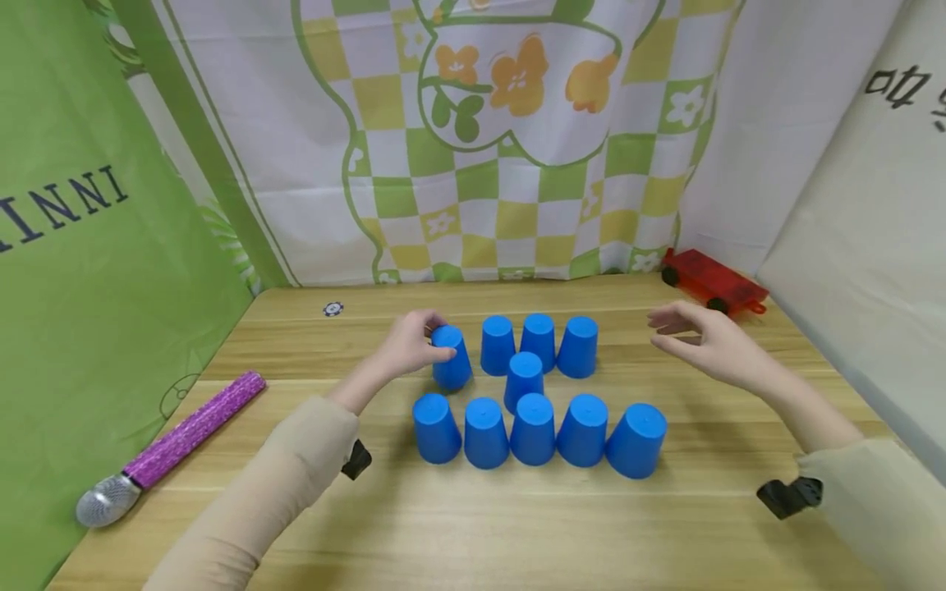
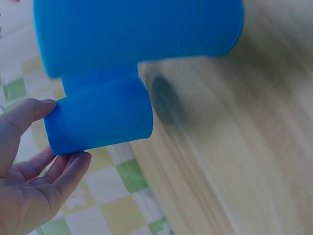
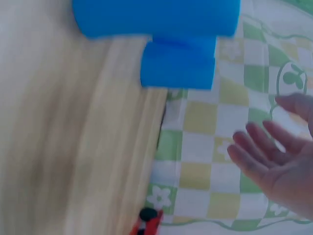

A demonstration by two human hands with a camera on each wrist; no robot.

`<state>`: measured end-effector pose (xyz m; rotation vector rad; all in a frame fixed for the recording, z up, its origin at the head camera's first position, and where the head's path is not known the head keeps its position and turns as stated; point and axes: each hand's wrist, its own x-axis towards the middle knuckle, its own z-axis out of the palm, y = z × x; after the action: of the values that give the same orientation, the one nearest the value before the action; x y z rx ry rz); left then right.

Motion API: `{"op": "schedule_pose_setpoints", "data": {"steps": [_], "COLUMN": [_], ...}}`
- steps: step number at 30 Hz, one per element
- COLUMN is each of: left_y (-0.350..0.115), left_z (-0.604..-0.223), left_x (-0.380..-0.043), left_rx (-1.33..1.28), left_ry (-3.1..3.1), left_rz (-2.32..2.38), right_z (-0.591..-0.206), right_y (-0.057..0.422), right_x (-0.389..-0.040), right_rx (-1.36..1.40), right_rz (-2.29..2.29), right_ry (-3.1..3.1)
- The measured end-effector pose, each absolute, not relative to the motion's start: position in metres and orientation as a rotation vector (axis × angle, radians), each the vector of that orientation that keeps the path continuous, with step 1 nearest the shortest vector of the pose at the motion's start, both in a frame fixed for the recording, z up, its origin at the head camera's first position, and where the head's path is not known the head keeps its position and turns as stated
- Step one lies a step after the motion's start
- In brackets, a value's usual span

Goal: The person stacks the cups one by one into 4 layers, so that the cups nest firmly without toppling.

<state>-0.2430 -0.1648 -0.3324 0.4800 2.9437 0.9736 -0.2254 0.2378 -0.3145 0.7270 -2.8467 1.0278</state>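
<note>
My left hand [image 1: 410, 343] pinches an upside-down blue cup [image 1: 454, 371] near its narrow top, with the thumb on the near side. In the left wrist view, thumb and fingertips lie on opposite sides of that cup [image 2: 100, 117]; it leans slightly in the head view, and I cannot tell whether its rim touches the table. To its right stand three upturned blue cups [image 1: 538, 341] in a back row. One single cup [image 1: 524, 379] stands behind a front row of several cups [image 1: 533, 431]. My right hand [image 1: 709, 338] hovers right of the cups, fingers loosely bent, holding nothing.
A pink glittery microphone [image 1: 195, 431] lies at the table's left. A poker chip [image 1: 333, 309] is near the back left, and a red toy cart [image 1: 713, 281] sits at the back right. A patterned curtain [image 1: 510, 205] hangs behind the wooden table [image 1: 458, 525].
</note>
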Motion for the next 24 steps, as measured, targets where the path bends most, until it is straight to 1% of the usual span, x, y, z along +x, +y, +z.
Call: {"op": "schedule_pose_setpoints", "data": {"steps": [6,10,13,18,24], "left_y": [-0.169,-0.169,-0.167,-0.165,-0.165], "left_z": [-0.322,-0.320,-0.321,-0.326,-0.331], "left_x": [-0.259,-0.268,-0.274,-0.279,-0.278], "left_rx": [0.390,0.324,0.293,0.269,0.260], "left_ry": [2.971,2.966,2.956,2.941,2.930], "left_rz": [0.980,0.957,0.947,0.942,0.939], "right_z": [-0.322,-0.330,-0.339,-0.353,-0.365], "right_y": [0.233,0.230,0.228,0.225,0.221], "right_x": [-0.202,-0.185,-0.173,-0.158,-0.151], "right_rx": [0.508,0.415,0.397,0.449,0.455], "right_rz": [1.101,1.213,1.315,1.445,1.454], "right_ry": [-2.798,-2.759,-2.713,-2.709,-2.780]}}
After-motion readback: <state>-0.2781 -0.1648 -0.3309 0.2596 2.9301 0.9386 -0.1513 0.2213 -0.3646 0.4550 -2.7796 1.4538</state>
